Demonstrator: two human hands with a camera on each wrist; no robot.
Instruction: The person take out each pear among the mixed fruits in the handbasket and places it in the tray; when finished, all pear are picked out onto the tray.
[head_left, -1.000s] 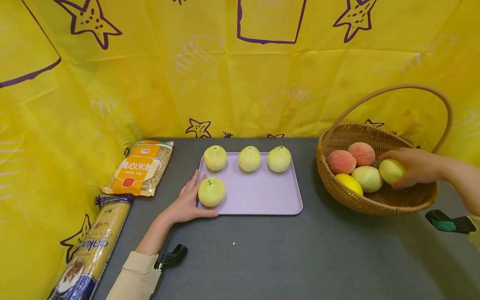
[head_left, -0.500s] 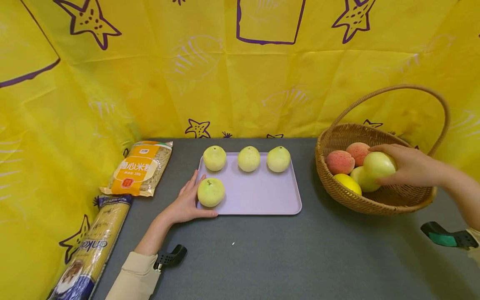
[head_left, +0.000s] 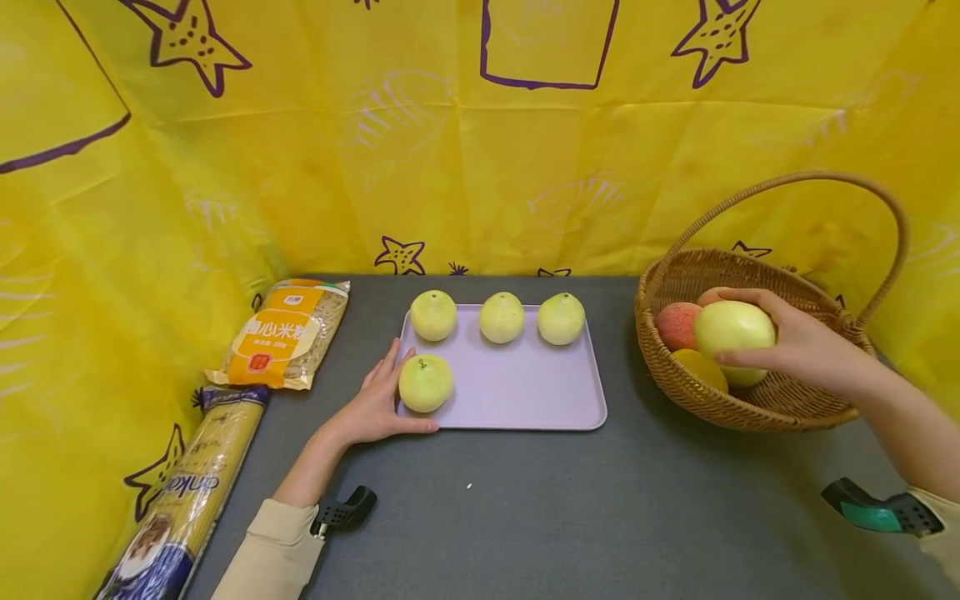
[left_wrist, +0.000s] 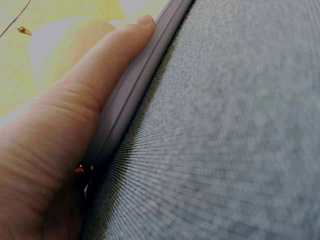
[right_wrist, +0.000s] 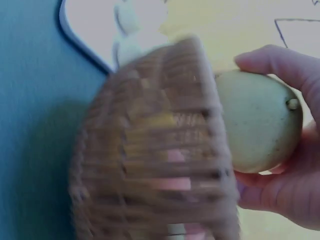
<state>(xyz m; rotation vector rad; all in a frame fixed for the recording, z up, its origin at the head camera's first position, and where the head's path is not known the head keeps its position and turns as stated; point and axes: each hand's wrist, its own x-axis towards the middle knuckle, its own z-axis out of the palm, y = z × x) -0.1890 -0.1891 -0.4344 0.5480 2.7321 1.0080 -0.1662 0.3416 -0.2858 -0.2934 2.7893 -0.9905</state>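
Note:
My left hand (head_left: 370, 412) rests at the near left corner of a lilac tray (head_left: 525, 387), its fingers along the left side. In the left wrist view its straight thumb (left_wrist: 95, 80) lies against the tray rim (left_wrist: 132, 82). On the tray stand several pale yellow-green round fruits, one (head_left: 425, 385) right beside that hand. My right hand (head_left: 810, 346) grips a similar smooth, pale green fruit (head_left: 733, 327) above the wicker basket (head_left: 787, 417). In the right wrist view, the fruit (right_wrist: 257, 122) shows a stem nub between thumb and fingers, behind the blurred basket wall (right_wrist: 145, 155).
Peaches (head_left: 678, 325), a yellow fruit (head_left: 701, 371) and a partly hidden green one lie in the basket, whose tall handle (head_left: 817, 177) arches over it. A noodle bag (head_left: 281, 333) and a spaghetti pack (head_left: 183, 492) lie at left. A yellow cloth (head_left: 465, 167) hangs behind.
My right hand has lifted the pale green fruit and moved it left inside the basket, now over the other fruits. My left hand has stayed at the tray.

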